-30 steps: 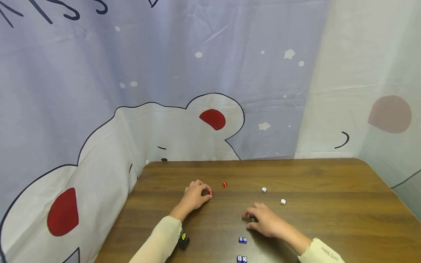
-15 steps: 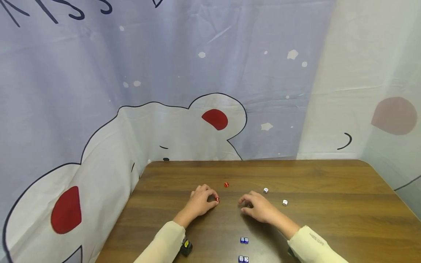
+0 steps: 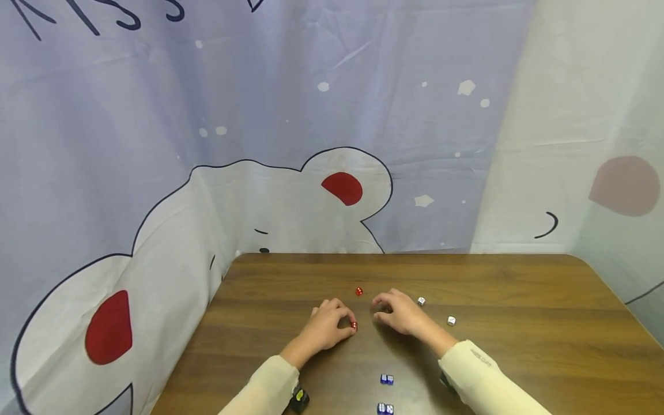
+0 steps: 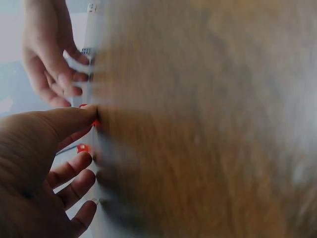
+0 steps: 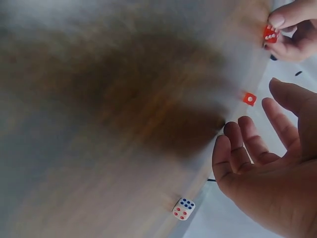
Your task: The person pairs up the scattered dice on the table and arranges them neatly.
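Between thumb and index finger, my left hand [image 3: 327,325] pinches a red die [image 3: 354,325] low over the wooden table. In the right wrist view that red die [image 5: 271,33] shows its white pips. My right hand [image 3: 403,314] is spread with fingers loosely bent and nothing in its grasp, just right of the left hand. A second red die [image 3: 359,291] lies beyond both hands, left of the right fingertips. One white die [image 3: 421,301] sits close behind the right hand, and another white die [image 3: 451,320] lies farther right.
Two blue dice [image 3: 387,379] stand side by side on the table [image 3: 519,346] nearer to me. A second pair of blue dice [image 3: 385,408] lies at the bottom edge of the head view. A printed curtain [image 3: 436,144] hangs along the table's far edge.
My left hand has drawn the pinched red die rightward and toward me. My right hand has moved forward and slightly left, closer to the other red die.
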The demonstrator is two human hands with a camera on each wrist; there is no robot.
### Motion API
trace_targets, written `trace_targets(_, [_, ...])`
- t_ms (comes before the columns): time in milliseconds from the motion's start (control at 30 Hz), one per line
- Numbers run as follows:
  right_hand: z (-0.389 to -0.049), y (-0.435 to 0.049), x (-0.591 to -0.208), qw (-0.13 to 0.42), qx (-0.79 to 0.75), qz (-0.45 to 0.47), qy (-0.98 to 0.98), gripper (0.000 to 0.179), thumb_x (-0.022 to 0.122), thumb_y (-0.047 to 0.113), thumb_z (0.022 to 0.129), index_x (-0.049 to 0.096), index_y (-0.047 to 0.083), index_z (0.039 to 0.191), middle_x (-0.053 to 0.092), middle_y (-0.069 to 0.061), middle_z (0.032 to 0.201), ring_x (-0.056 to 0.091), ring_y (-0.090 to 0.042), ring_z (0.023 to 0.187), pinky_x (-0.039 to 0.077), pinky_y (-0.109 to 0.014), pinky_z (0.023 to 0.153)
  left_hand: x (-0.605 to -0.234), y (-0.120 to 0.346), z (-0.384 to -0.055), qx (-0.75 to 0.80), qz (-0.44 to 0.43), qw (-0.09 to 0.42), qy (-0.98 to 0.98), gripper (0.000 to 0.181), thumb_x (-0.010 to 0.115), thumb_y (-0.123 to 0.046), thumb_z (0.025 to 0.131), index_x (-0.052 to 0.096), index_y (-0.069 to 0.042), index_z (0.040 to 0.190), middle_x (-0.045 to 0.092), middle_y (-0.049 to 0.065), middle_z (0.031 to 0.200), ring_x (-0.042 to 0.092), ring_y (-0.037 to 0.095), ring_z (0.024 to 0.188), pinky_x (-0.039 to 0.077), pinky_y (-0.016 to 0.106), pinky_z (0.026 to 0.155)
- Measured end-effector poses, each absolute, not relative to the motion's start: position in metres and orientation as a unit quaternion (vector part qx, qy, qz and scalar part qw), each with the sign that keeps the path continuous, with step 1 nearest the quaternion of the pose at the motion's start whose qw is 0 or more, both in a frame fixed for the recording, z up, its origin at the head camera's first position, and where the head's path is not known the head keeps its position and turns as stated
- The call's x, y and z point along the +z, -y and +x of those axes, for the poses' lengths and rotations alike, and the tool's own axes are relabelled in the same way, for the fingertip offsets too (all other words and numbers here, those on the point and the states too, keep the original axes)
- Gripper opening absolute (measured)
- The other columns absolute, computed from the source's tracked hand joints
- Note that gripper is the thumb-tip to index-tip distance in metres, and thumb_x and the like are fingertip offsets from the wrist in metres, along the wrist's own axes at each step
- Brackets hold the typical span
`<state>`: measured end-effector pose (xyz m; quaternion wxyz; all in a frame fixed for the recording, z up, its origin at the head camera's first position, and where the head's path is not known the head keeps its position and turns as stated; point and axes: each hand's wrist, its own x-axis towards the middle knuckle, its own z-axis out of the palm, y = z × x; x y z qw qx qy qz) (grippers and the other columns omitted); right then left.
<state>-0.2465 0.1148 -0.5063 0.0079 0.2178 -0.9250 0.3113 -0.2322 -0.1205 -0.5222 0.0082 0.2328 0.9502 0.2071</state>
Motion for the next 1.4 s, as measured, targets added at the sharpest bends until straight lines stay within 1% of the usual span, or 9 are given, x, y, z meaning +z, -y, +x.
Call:
trace_targets(133, [-0.255,-0.111,-0.510,0.008,0.307,0.228,0.924,0.023,0.078,0.017,0.087,0.072,0.013,0.109,0.062,-0.005,0.097,0.062,-0.023,0.092,0.049,-0.041,0.081,-0.522,0.117,-0.228,0.204,0.239,0.010,-0.949,0.011,0.079,-0.036,0.088,0.070,-0.032,0.093,0.058,-0.009,0.106,0.050,0.014,0.100,0.034,0.035,0.080])
trace_targets(333, [-0.265,-0.104,-0.513,0.013,0.298,0.238,0.924,0.023,0.078,0.017,0.087,0.073,0.013,0.109,0.063,-0.005,0.099,0.063,-0.024,0.094,0.050,-0.043,0.082,-0.522,0.110,-0.221,0.188,0.245,0.011,-0.951,0.012,0.078,-0.038,0.088,0.070,-0.032,0.095,0.057,-0.011,0.107,0.049,0.012,0.101,0.036,0.035,0.082])
trace_targets(533, [-0.277,-0.100,-0.514,-0.004,0.302,0.216,0.928,0.024,0.078,0.017,0.088,0.073,0.014,0.112,0.062,-0.006,0.103,0.061,-0.025,0.098,0.050,-0.047,0.085,-0.518,0.104,-0.212,0.176,0.257,0.018,-0.950,0.013,0.078,-0.040,0.088,0.071,-0.033,0.097,0.057,-0.012,0.107,0.049,0.010,0.101,0.037,0.033,0.083])
trace_targets(733, [-0.289,-0.098,-0.515,-0.002,0.298,0.208,0.932,0.027,0.078,0.018,0.088,0.072,0.015,0.115,0.062,-0.008,0.109,0.060,-0.028,0.102,0.049,-0.050,0.087,-0.519,0.099,-0.207,0.164,0.275,0.016,-0.947,0.015,0.077,-0.043,0.088,0.072,-0.032,0.099,0.058,-0.013,0.108,0.049,0.009,0.101,0.037,0.031,0.082])
trace_targets(867, [-0.296,-0.098,-0.516,-0.008,0.285,0.189,0.940,0.028,0.078,0.022,0.089,0.072,0.018,0.117,0.062,-0.008,0.115,0.057,-0.030,0.106,0.047,-0.054,0.087,-0.518,0.094,-0.203,0.164,0.283,0.028,-0.945,0.017,0.077,-0.043,0.088,0.072,-0.032,0.100,0.059,-0.012,0.111,0.049,0.009,0.104,0.038,0.033,0.085])
trace_targets(1000, [-0.300,-0.094,-0.517,-0.014,0.272,0.177,0.946,0.029,0.079,0.025,0.089,0.073,0.022,0.117,0.061,-0.007,0.118,0.054,-0.029,0.106,0.045,-0.054,0.086,-0.517,0.089,-0.200,0.165,0.289,0.030,-0.943,0.017,0.077,-0.043,0.088,0.072,-0.032,0.100,0.059,-0.011,0.111,0.049,0.010,0.105,0.038,0.033,0.086])
trace_targets(1200, [-0.304,-0.086,-0.516,-0.011,0.260,0.178,0.949,0.028,0.079,0.026,0.088,0.074,0.023,0.115,0.059,-0.006,0.118,0.052,-0.030,0.106,0.044,-0.053,0.086,-0.517,0.086,-0.197,0.162,0.298,0.015,-0.941,0.017,0.077,-0.043,0.087,0.073,-0.032,0.099,0.058,-0.013,0.108,0.049,0.008,0.102,0.037,0.030,0.084])
trace_targets(1400, [-0.306,-0.081,-0.516,-0.006,0.250,0.179,0.952,0.025,0.079,0.025,0.088,0.075,0.024,0.113,0.059,-0.006,0.119,0.052,-0.031,0.109,0.043,-0.054,0.087,-0.515,0.084,-0.195,0.163,0.303,0.020,-0.939,0.016,0.077,-0.043,0.087,0.073,-0.032,0.098,0.057,-0.013,0.107,0.048,0.007,0.100,0.036,0.029,0.083])
